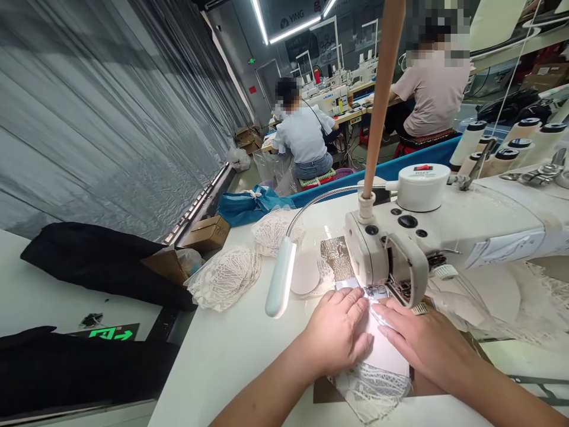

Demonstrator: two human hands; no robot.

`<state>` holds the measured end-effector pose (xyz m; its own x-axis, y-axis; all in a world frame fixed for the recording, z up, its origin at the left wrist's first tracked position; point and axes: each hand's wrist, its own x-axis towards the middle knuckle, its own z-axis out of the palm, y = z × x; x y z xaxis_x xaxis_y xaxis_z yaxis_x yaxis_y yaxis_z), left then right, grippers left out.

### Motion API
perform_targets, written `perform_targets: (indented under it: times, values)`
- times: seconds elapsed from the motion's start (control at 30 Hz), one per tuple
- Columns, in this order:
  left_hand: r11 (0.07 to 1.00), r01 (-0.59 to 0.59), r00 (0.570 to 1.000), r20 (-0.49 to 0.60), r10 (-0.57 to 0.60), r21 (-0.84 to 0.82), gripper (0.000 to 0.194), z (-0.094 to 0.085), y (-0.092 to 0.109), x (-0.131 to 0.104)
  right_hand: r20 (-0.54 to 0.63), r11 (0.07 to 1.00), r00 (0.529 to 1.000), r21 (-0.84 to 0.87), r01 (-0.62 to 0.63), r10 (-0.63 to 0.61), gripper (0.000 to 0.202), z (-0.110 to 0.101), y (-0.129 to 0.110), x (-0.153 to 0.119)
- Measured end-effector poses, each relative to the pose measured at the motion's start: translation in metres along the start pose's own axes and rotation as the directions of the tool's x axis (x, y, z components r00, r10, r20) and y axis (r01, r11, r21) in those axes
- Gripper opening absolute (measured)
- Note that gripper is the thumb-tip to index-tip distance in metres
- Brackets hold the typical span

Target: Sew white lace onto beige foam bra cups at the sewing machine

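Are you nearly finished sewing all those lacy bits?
Partway, maybe. The stacked lace pieces by the lamp could be done or waiting; I can't tell. In hand: the left hand and right hand steady a white piece at the sewing machine. Left: probably the lace end sticking out nearest me, away from the needle.

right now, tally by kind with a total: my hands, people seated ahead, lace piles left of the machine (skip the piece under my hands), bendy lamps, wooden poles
hands: 2 (left hand, right hand)
seated people: 2
lace piles: 3
bendy lamp: 1
wooden pole: 1
total: 9
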<state>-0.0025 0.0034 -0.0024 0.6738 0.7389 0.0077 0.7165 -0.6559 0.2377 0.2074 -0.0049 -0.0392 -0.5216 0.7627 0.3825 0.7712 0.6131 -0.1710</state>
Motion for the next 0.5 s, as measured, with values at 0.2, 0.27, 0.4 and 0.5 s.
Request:
perform_targets:
  times: [0.2, 0.27, 0.4, 0.5]
  values:
    - [0.996, -0.088, 0.992, 0.088, 0.089, -0.005, 0.058, -0.013, -0.015, 0.010, -0.034, 0.998, 0.999, -0.059, -0.039, 0.037, 0.033, -0.002, -0.004, 0.008]
    - [0.993, -0.118, 0.987, 0.109, 0.116, 0.008, 0.056, -0.019, -0.017, 0.010, -0.009, 0.998, 0.999, -0.024, -0.051, 0.050, 0.032, -0.004, -0.004, 0.009]
    - [0.986, -0.157, 0.985, 0.076, 0.153, 0.053, 0.053, -0.028, -0.014, 0.005, 0.034, 0.995, 0.997, 0.070, -0.068, 0.066, 0.034, -0.009, 0.001, 0.007]
    - [0.978, -0.207, 0.977, 0.044, 0.207, 0.011, 0.050, -0.026, -0.009, 0.003, 0.049, 0.994, 0.995, 0.051, -0.094, 0.092, 0.036, -0.011, 0.005, 0.005]
